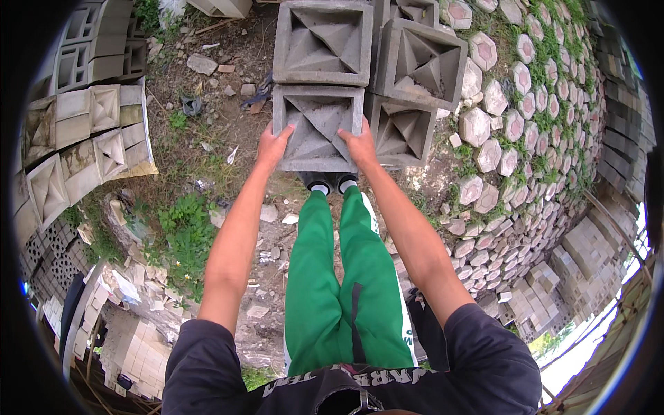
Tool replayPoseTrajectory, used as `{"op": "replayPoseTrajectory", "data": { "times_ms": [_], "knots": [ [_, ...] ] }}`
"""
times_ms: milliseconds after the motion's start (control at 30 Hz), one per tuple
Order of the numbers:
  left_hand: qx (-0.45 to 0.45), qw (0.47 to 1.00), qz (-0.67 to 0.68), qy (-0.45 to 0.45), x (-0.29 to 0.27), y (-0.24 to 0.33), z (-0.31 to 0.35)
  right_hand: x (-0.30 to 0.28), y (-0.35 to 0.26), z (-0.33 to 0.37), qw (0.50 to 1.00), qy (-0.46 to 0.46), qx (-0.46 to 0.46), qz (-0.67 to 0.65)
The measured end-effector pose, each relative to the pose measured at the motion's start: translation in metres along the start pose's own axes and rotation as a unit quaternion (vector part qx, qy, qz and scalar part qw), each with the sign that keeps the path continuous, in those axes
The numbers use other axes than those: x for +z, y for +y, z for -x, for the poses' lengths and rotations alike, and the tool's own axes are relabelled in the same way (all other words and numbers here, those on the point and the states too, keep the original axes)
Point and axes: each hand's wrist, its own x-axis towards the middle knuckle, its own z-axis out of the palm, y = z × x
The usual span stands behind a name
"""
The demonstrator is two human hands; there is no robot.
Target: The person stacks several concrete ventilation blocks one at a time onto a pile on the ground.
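Note:
Between my two hands is a square grey concrete block (319,131) with a recessed, faceted face turned up. My left hand (274,144) is closed on its left side, thumb on the top rim. On the opposite side my right hand (359,145) grips it the same way, thumb over the rim. The fingers beneath are mostly hidden. The far edge of this block meets a second concrete block (322,43) of the same pattern. Whether the held block is lifted or resting on something, I cannot tell.
More patterned blocks (422,62) are stacked at the right of the held one. Hexagonal pavers (513,126) stand in rows further right. Blocks are piled at the left (104,107). Rubble (202,64) and weeds (190,228) lie on the dirt near my feet.

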Motion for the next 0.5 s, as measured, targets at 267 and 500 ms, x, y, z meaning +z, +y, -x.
{"op": "replayPoseTrajectory", "data": {
  "times_ms": [267,500],
  "knots": [
    [0.038,0.998,-0.046,-0.003,0.000,-0.003,0.002,-0.004,0.015,-0.005,0.990,-0.081,0.026,-0.113],
    [0.011,0.997,-0.079,0.002,0.003,-0.030,0.022,-0.010,0.029,0.020,0.986,-0.101,0.059,-0.117]
  ]
}}
